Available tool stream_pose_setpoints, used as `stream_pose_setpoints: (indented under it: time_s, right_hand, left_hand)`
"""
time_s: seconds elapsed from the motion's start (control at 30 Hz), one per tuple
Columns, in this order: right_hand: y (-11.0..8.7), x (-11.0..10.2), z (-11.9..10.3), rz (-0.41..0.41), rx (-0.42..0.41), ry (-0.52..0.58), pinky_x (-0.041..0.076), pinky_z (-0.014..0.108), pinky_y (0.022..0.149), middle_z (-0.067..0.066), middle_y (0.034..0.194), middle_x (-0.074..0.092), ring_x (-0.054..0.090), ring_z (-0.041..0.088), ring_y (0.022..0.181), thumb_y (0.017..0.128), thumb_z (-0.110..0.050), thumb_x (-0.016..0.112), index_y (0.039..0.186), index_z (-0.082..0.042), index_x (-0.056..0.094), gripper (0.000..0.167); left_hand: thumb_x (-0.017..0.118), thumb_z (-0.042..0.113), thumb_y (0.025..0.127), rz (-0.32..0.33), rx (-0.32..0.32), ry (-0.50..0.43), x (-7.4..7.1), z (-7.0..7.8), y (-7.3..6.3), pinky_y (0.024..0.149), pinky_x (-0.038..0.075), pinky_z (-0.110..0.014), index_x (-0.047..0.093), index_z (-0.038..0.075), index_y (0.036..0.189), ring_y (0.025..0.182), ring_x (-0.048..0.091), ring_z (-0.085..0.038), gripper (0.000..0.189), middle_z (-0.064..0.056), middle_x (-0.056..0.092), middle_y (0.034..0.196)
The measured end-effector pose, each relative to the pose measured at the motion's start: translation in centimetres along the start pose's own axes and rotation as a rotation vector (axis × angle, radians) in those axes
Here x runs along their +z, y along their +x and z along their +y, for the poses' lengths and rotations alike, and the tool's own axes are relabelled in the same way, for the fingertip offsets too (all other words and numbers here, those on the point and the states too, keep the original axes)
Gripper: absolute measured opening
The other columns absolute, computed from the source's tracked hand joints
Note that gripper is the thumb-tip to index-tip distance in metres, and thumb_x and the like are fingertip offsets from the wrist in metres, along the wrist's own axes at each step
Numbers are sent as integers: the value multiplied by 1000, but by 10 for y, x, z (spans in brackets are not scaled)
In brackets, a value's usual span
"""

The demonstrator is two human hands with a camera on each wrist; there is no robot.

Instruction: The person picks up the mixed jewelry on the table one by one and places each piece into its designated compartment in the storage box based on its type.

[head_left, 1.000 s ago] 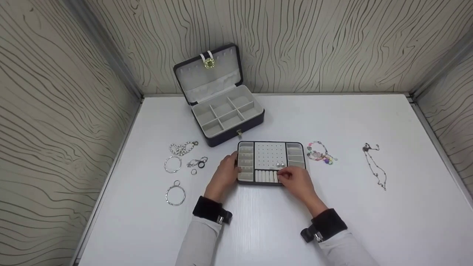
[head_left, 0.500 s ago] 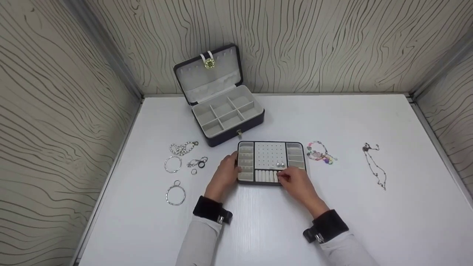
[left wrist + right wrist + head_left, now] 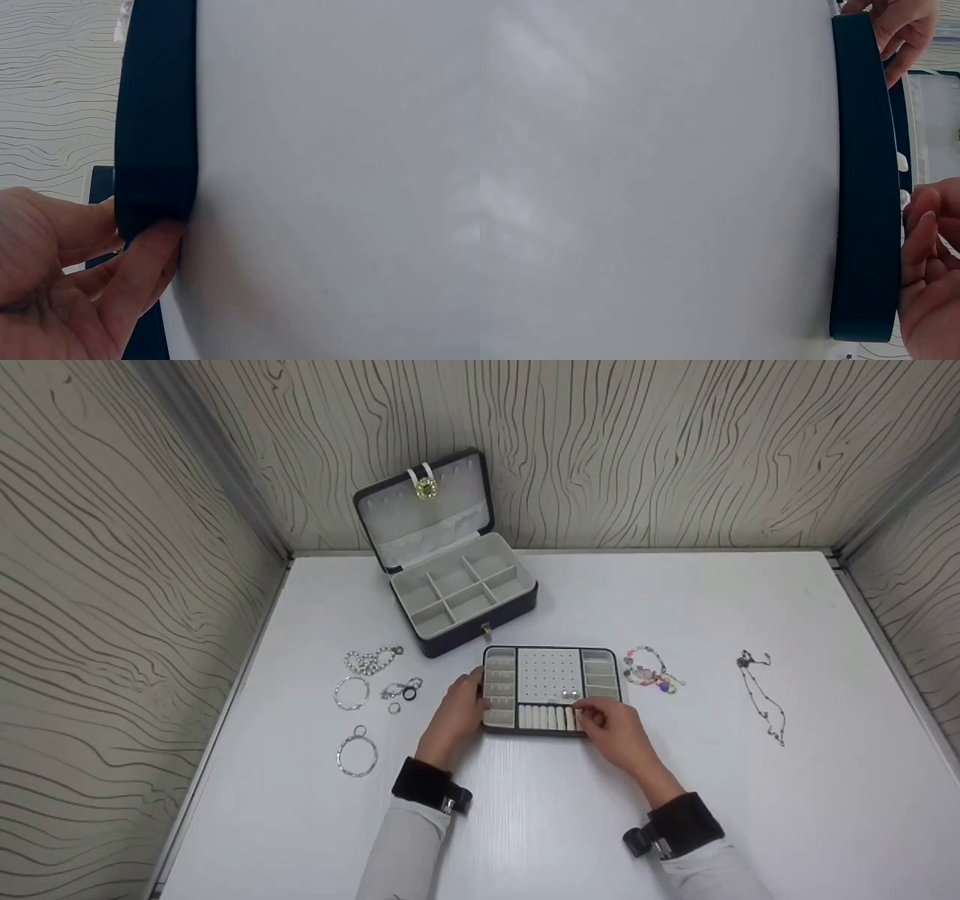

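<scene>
A dark-edged jewelry tray (image 3: 536,732) lies on the white table, its front wall dark blue in both wrist views. My left hand (image 3: 455,711) grips its left end; in the left wrist view, thumb and fingers (image 3: 142,266) hold the corner. My right hand (image 3: 613,731) has curled fingers at the right end of the white ring rolls (image 3: 540,717). Whether its fingertips pinch a small thing is hidden, also in the right wrist view, where the thumb (image 3: 924,236) is near the index finger. Two round stud earrings (image 3: 570,694) sit on the tray's perforated panel.
Behind the tray stands an open jewelry box (image 3: 480,636) with divided compartments. Left lie a beaded bracelet (image 3: 367,662), bangles (image 3: 351,694), a small ring (image 3: 394,708) and a chain with a black ring (image 3: 409,694). Right are a colorful bracelet (image 3: 664,684) and a necklace (image 3: 766,715).
My right hand has shifted slightly right along the ring rolls, uncovering more of them, with a darker gap now showing between two rolls. The left hand and tray have stayed put.
</scene>
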State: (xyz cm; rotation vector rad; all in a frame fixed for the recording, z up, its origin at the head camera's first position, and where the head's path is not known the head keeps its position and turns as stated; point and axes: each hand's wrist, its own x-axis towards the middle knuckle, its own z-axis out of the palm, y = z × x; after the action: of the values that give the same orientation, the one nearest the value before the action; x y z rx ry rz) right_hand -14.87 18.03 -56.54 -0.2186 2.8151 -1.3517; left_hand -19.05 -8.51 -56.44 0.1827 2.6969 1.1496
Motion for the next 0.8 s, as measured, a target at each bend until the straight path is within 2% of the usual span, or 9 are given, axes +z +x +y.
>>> stream_pose_setpoints:
  time_s: [0.2,0.5,0.6,0.8]
  right_hand:
    - [0,-16,8,59,55,53,44,25,56,4,83,60,52,17,68,89,2,63,107,-2,71,20]
    - [6,-30,25,287,103,17,43,21,65,11,87,63,58,22,80,87,3,65,101,1,70,15]
    - [8,-31,31,284,129,32,46,20,68,14,94,63,61,25,86,88,3,64,110,3,68,22]
    - [14,-33,39,161,197,55,49,21,70,18,111,63,63,29,94,94,-4,59,138,-1,54,44]
  left_hand:
    - [57,1,93,-4,-8,0,0,0,1,104,40,-45,40,2,147,124,50,-32,57,-20,54,130]
    - [58,2,94,-6,-29,-2,1,0,2,106,39,-44,40,3,148,127,48,-31,57,-20,53,133]
    - [58,3,94,-6,-40,-2,1,0,2,105,39,-44,40,4,148,126,49,-31,56,-19,53,133]
    - [57,3,94,1,-23,1,0,0,1,104,40,-45,41,4,147,124,50,-32,56,-20,53,132]
